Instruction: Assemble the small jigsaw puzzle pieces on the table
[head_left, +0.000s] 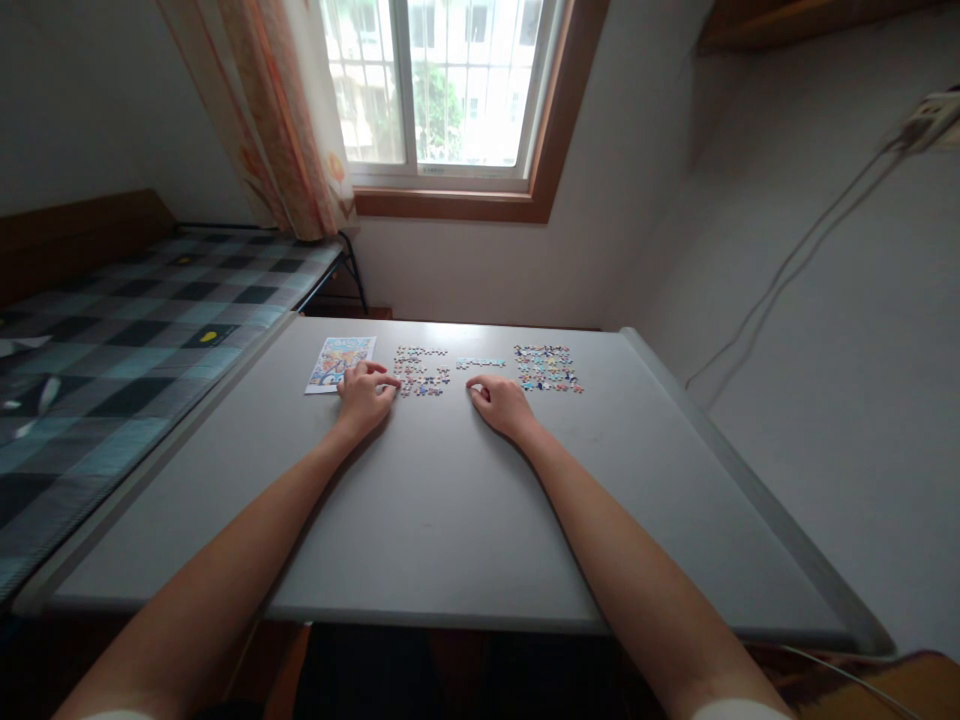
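My left hand (366,394) rests by the right edge of a printed picture sheet (330,365), fingers bent but apart. Its fingertips reach the left side of a group of loose jigsaw pieces (424,378) laid in rows. My right hand (502,402) lies on the table with its fingers curled together, between that group and a second, denser group of jigsaw pieces (546,368). Whatever it may pinch is too small to make out. Just beyond the right hand is a short joined strip of light-blue puzzle pieces (481,363).
The grey table (427,520) has raised rims at both sides. A bed with a checked cover (187,300) stands along the left. Beyond the table are a window (465,90) and a curtain (277,120). A cable (787,265) hangs down the right wall.
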